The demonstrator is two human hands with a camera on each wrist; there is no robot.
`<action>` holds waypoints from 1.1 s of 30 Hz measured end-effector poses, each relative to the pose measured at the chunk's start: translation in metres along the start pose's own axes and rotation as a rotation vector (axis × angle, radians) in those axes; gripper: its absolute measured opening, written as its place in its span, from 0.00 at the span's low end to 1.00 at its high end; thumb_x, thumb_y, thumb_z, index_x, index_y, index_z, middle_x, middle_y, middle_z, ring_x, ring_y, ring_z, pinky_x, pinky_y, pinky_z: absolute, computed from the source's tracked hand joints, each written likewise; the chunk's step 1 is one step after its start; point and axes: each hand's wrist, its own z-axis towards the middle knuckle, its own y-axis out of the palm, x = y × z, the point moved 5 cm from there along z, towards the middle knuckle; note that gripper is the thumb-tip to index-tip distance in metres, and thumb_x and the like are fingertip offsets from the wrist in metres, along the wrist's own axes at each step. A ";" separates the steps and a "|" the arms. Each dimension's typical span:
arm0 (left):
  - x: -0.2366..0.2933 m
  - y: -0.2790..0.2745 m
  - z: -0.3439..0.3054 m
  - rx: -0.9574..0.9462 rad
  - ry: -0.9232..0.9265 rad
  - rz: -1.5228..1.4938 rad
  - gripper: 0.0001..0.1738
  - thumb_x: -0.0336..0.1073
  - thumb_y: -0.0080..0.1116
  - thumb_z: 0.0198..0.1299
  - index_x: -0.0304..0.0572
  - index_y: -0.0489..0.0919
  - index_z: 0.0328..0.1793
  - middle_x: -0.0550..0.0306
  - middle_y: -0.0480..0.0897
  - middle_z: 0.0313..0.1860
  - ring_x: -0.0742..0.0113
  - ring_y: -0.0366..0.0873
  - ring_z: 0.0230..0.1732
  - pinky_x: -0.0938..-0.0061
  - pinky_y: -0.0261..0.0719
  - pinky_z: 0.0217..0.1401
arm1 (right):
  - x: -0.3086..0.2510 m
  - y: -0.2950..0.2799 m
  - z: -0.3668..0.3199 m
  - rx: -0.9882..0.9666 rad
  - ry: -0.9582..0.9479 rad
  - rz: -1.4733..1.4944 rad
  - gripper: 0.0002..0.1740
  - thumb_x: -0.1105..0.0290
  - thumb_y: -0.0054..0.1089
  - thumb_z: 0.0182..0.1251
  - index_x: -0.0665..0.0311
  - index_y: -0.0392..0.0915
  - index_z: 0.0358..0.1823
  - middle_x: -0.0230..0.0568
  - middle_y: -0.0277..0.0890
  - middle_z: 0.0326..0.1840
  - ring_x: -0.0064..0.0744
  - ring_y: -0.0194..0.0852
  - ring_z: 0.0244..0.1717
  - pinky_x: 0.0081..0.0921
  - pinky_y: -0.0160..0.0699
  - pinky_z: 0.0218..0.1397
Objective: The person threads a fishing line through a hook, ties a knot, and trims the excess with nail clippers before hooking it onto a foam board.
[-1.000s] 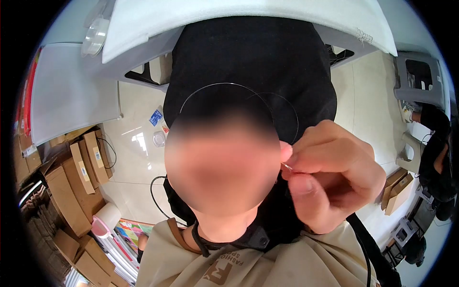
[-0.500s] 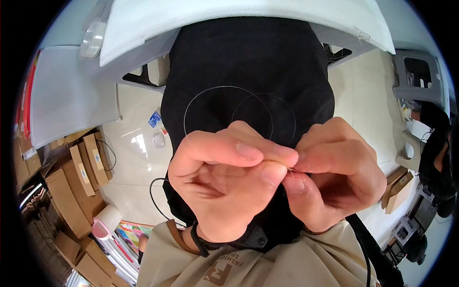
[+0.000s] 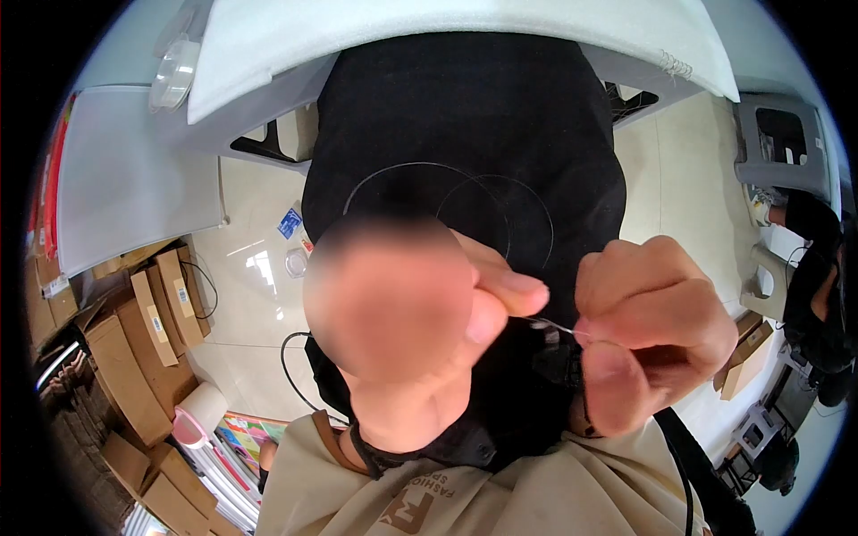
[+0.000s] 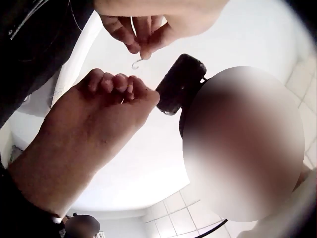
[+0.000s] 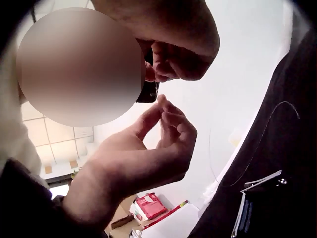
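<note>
In the head view my left hand [image 3: 420, 330], partly blurred, pinches a small thin silvery piece [image 3: 559, 328] between thumb and index finger. Its curved, hook-like end [image 4: 136, 64] sticks out below the left fingertips in the left wrist view. Just to the right, my right hand [image 3: 657, 335] has curled fingers, with thumb and index finger at the other end of a fine strand. The strand [image 5: 157, 88] spans the small gap between both hands in the right wrist view. A thin looped line [image 3: 411, 163] lies over the black cloth [image 3: 465, 98].
A white-covered table [image 3: 465, 18] edges the top. Cardboard boxes [image 3: 134, 366] stand at the left, with a small blue packet [image 3: 289, 222] on the floor. Toward the right are a grey stool [image 3: 782, 143] and another person in dark clothes [image 3: 813, 295].
Half a second ago the fingertips of both hands met. My right hand has since moved right, leaving a small gap bridged by the silvery strand. My left hand has tilted.
</note>
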 end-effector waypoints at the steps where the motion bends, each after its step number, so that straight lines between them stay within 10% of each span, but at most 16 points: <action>1: 0.002 -0.001 0.001 -0.006 -0.009 -0.039 0.09 0.27 0.51 0.56 0.43 0.70 0.43 0.53 0.79 0.34 0.66 0.65 0.32 0.75 0.61 0.36 | 0.000 -0.002 -0.001 0.010 0.032 0.034 0.06 0.79 0.54 0.44 0.70 0.66 0.23 0.43 0.62 0.20 0.22 0.53 0.14 0.19 0.48 0.15; 17: 0.005 0.005 0.007 -0.190 -0.234 -0.473 0.13 0.26 0.41 0.60 0.53 0.68 0.48 0.59 0.69 0.35 0.66 0.69 0.30 0.66 0.61 0.43 | 0.012 -0.008 -0.005 0.008 0.187 0.298 0.06 0.78 0.53 0.42 0.64 0.64 0.20 0.38 0.62 0.21 0.22 0.58 0.16 0.17 0.52 0.20; 25: 0.006 0.008 0.006 -0.244 -0.238 -0.176 0.09 0.28 0.39 0.63 0.50 0.68 0.47 0.56 0.69 0.37 0.66 0.69 0.24 0.68 0.65 0.38 | 0.021 0.007 -0.002 -0.156 0.301 0.957 0.07 0.79 0.50 0.52 0.66 0.61 0.29 0.46 0.71 0.29 0.27 0.69 0.20 0.20 0.71 0.28; 33: 0.029 0.016 0.008 -0.299 0.145 0.549 0.03 0.29 0.48 0.60 0.39 0.72 0.37 0.50 0.70 0.31 0.70 0.67 0.16 0.72 0.65 0.29 | 0.012 -0.001 -0.001 -0.245 0.227 0.529 0.06 0.79 0.53 0.51 0.64 0.64 0.27 0.47 0.70 0.28 0.23 0.67 0.20 0.16 0.69 0.28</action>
